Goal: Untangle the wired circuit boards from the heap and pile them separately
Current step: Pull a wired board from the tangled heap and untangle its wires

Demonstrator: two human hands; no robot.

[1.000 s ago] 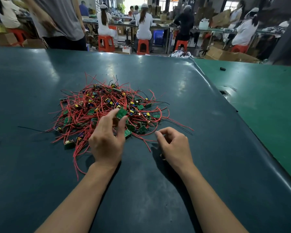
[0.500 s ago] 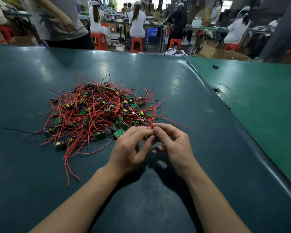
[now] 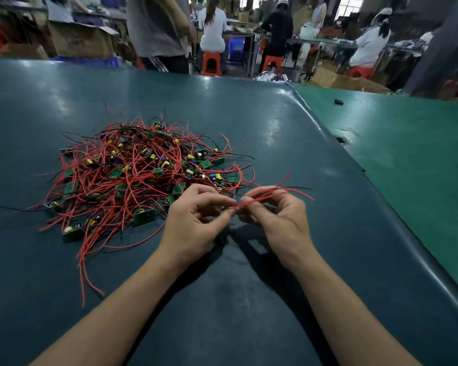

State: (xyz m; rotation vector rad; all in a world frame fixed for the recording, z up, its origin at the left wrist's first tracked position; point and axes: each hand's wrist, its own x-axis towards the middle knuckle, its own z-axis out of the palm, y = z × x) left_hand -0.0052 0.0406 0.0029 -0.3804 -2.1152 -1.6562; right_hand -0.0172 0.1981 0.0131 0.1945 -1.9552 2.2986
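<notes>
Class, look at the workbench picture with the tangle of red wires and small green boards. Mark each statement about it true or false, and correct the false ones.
1. Both hands pinch red wires just to the right of the heap. True: the left hand and right hand hold a few red wires between their fingertips.
2. The heap of wired circuit boards lies to the left of the hands. True.
3. A neat second pile of boards already sits beside the right hand. False: no separate pile is visible on the dark table.
4. The wires in the heap are mostly blue. False: they are mostly red, with a few black.
</notes>
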